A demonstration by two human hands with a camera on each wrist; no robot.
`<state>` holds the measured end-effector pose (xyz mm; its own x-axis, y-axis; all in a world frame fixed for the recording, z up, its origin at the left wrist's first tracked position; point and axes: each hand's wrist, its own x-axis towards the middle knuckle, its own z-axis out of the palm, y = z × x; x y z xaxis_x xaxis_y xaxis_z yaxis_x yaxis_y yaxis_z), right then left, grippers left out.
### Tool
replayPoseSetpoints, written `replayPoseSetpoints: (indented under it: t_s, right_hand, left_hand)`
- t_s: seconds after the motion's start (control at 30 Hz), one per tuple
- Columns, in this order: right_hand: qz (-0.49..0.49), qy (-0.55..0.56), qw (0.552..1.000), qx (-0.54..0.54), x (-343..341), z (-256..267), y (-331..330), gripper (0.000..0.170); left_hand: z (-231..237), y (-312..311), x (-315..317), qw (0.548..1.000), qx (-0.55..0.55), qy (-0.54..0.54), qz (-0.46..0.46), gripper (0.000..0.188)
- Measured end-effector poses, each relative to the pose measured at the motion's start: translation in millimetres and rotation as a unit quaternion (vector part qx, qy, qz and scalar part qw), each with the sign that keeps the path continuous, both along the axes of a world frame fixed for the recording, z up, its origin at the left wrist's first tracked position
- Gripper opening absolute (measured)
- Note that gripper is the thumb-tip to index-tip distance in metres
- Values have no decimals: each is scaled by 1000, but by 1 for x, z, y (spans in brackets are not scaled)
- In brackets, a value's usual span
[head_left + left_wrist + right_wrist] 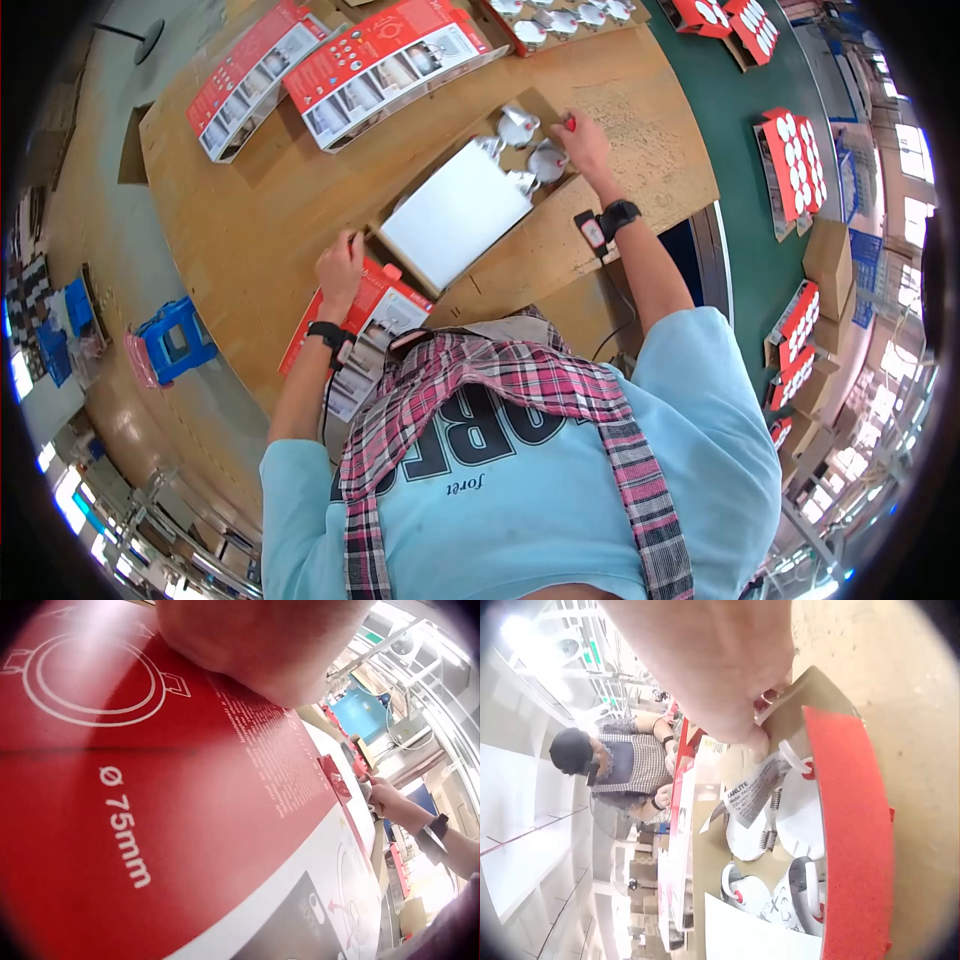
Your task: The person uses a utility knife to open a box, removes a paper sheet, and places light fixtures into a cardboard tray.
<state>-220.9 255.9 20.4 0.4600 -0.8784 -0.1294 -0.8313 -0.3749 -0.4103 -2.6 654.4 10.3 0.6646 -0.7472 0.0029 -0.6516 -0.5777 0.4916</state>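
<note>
An open cardboard box (410,275) lies slantwise on the table before me, its red printed lid (172,825) folded out toward my body. A white sheet (460,215) covers most of its inside. At the far right end several round white downlights (547,160) show, with spring clips and a printed label (757,791) in the right wrist view. My right hand (588,148) pinches the cardboard wall at that end. At the opposite end my left hand (341,272) grips the box near its corner with bent fingers, their tips hidden in the left wrist view.
Two red and white printed boxes (385,75) lie at the table's back left. Another box (565,25) of downlights stands at the back. Boxes of downlights (793,165) sit on the green belt to the right. A blue stool (175,338) stands left. Another person (634,754) works opposite.
</note>
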Motion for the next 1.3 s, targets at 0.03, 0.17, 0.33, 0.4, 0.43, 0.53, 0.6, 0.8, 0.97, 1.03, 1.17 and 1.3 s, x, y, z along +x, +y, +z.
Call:
replayPoseSetpoints:
  t_s: [0.03, 0.17, 0.33, 0.4, 0.43, 0.53, 0.6, 0.8, 0.97, 1.03, 1.17, 1.3]
  right_hand:
    - [-11, 7, 1000, -22, -6, -3, -16, 29]
    - [-26, -1, 997, -73, -33, -4, -60, 31]
    - [-54, -53, 980, -185, -39, 13, -78, 33]
    - [-60, -68, 988, -126, -31, 25, -59, 35]
    - [-47, -68, 996, -32, -27, 28, -48, 38]
    - [15, -33, 999, 17, -14, 35, -4, 45]
    - [42, -28, 998, 27, -11, 20, 2, 47]
    - [62, -183, 980, -44, -7, 22, 12, 35]
    - [45, -270, 959, 75, -14, 61, 31, 22]
    - [36, -364, 924, 112, -14, 69, 34, 19]
    - [25, -413, 886, 209, -12, 69, 54, 17]
    - [104, -353, 903, 222, 9, 62, 96, 21]
  left_hand:
    - [0, 8, 4, 1000, -4, -3, -1, 18]
    - [5, 18, 8, 1000, -18, 10, -2, 17]
    - [2, 7, 3, 1000, -9, 16, -3, 18]
    - [4, -2, 3, 1000, -1, 16, -3, 17]
    - [6, -9, 3, 1000, 2, 19, -2, 17]
    - [12, -23, 2, 1000, 2, 15, 3, 17]
    - [5, -29, 2, 1000, -7, 3, -3, 17]
    - [10, -39, 0, 1000, -7, -15, 3, 19]
    - [18, -37, 2, 999, -41, 10, 25, 21]
    - [21, -37, 6, 998, -40, 13, 38, 21]
    - [29, -35, 10, 997, -49, 25, 59, 21]
    - [34, -35, 12, 994, -73, 41, 70, 22]
